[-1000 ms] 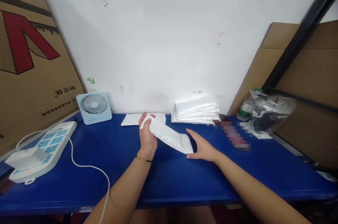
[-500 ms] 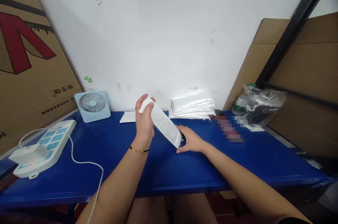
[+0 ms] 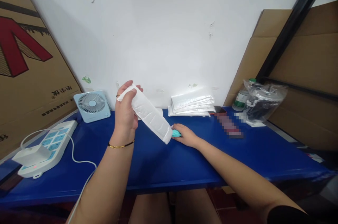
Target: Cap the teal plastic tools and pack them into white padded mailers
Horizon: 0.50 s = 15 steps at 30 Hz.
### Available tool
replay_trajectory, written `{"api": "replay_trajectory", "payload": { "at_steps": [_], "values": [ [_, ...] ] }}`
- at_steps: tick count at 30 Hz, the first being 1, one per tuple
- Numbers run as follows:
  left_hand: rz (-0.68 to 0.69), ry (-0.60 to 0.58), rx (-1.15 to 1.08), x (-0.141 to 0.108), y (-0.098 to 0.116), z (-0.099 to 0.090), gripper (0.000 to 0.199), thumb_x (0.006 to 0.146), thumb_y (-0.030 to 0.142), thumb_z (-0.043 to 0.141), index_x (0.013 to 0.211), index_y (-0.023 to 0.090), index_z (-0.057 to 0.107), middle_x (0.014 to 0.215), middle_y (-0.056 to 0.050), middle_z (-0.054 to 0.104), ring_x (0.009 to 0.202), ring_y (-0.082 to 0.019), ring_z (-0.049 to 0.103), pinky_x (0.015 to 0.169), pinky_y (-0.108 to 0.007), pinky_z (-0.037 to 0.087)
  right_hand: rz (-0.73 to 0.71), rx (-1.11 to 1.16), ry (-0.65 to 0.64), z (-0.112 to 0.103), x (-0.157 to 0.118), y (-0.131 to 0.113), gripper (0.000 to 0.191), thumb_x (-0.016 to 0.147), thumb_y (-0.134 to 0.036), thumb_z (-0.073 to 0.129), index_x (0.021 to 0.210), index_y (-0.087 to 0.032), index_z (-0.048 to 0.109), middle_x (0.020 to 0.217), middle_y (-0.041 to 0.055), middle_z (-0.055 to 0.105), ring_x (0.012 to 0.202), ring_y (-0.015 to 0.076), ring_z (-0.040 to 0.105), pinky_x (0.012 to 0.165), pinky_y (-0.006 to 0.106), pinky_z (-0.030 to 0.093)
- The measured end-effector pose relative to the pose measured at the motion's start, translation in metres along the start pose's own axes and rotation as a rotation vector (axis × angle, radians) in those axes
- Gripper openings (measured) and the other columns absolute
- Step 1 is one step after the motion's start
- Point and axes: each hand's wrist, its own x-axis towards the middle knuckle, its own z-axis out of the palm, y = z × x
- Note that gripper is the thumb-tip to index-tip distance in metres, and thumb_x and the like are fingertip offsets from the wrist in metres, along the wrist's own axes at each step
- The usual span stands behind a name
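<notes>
A white packet [image 3: 151, 114] slants above a blue table [image 3: 182, 167], its upper end gripped in a person's left hand [image 3: 126, 111]. At its lower end, the right hand [image 3: 188, 135] clasps a teal item [image 3: 176, 133]. Behind lie stacked white packets [image 3: 190, 103].

White packet [image 3: 151, 113], creased in crosswise bands, with a turquoise item [image 3: 176, 133] at its lower end and a deep-blue bench [image 3: 232, 160] beneath it. Left of the packet: carton [image 3: 39, 86], brown, printed in red and black with hatched shading; fan [image 3: 91, 103], pale blue; power strip [image 3: 58, 144], white with light-blue socket panels. Right of the packet: stack of envelopes [image 3: 191, 106], glossy white; phone [image 3: 219, 109], black, edged orange-red; bottle [image 3: 241, 100], clear, green-capped, green-and-white label; bag [image 3: 269, 106], transparent, black contents.
</notes>
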Motion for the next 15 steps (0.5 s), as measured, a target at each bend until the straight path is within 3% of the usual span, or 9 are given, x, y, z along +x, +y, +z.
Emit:
{"api": "replay_trajectory", "payload": {
  "at_steps": [10, 15],
  "values": [
    [0.13, 0.023, 0.025, 0.013, 0.046, -0.022, 0.034, 0.077, 0.032, 0.056, 0.11, 0.023, 0.052, 0.102, -0.005, 0.062, 0.101, -0.023, 0.06, 0.091, -0.041, 0.048, 0.017, -0.113, -0.033, -0.012, -0.014, 0.019, 0.018, 0.084, -0.021, 0.053, 0.102, -0.019, 0.056, 0.106, 0.0079, 0.059, 0.098, 0.0227, 0.055, 0.083, 0.035, 0.043],
    [0.326, 0.001, 0.184, 0.017, 0.047, -0.032, 0.04, 0.077, 0.026, 0.058, 0.116, 0.021, 0.051, 0.101, -0.003, 0.062, 0.096, -0.019, 0.06, 0.09, -0.038, 0.047, 0.025, -0.137, -0.067, -0.017, -0.014, 0.019, 0.018, 0.084, -0.021, 0.052, 0.102, -0.019, 0.056, 0.106, 0.0075, 0.058, 0.094, 0.0215, 0.055, 0.08, 0.033, 0.043]
  ]
}}
